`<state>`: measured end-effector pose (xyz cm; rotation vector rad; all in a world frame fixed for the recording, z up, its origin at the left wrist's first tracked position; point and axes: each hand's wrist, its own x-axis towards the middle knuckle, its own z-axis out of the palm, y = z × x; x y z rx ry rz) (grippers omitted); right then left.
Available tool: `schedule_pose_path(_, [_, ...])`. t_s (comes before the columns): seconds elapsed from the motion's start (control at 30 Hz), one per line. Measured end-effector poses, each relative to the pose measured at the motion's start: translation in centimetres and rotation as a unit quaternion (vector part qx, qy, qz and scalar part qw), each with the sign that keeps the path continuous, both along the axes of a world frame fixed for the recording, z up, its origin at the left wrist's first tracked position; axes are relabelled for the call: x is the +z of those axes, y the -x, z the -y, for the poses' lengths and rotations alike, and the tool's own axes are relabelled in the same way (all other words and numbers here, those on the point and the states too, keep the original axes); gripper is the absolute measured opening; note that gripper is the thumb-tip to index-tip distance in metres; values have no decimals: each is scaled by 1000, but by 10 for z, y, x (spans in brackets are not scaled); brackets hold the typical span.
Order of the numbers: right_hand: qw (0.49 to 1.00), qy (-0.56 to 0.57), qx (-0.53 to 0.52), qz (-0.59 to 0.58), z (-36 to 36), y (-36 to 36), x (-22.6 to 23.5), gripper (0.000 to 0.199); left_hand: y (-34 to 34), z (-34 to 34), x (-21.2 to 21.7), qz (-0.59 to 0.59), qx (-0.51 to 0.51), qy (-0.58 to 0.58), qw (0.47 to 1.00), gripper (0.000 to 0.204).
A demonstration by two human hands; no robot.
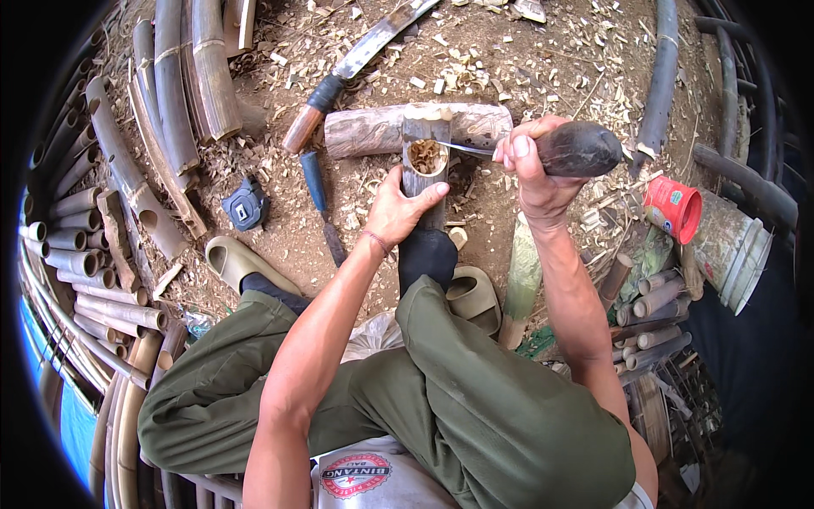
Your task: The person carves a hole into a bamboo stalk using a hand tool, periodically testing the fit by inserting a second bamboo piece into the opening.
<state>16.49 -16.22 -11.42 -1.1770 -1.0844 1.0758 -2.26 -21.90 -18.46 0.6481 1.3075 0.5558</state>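
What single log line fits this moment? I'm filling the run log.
left hand: holds upright hollow bamboo tube | right hand: grip on dark-handled knife, blade at tube rim | brown log behind

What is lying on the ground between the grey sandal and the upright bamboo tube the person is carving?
In the head view, a blue-handled tool lies on the dirt between the grey sandal and the bamboo tube, amid scattered wood chips. The left hand grips the tube.

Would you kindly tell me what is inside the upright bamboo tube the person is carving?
The bamboo tube holds pale curled shavings near its open top, and the knife blade reaches its rim. The left hand wraps the outside; deeper inside is hidden by the shavings.
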Motion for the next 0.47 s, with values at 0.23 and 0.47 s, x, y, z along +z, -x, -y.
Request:
schedule_pose_path(0.23, [981,87,-113,-134,1,-8,-6,10,1,-2,-11,39,5,10,999,74])
schedule_pose_path(0.47, [940,188,-196,-208,-3,-20,-12,9,2,-7,-13,165,34,54,984,79])
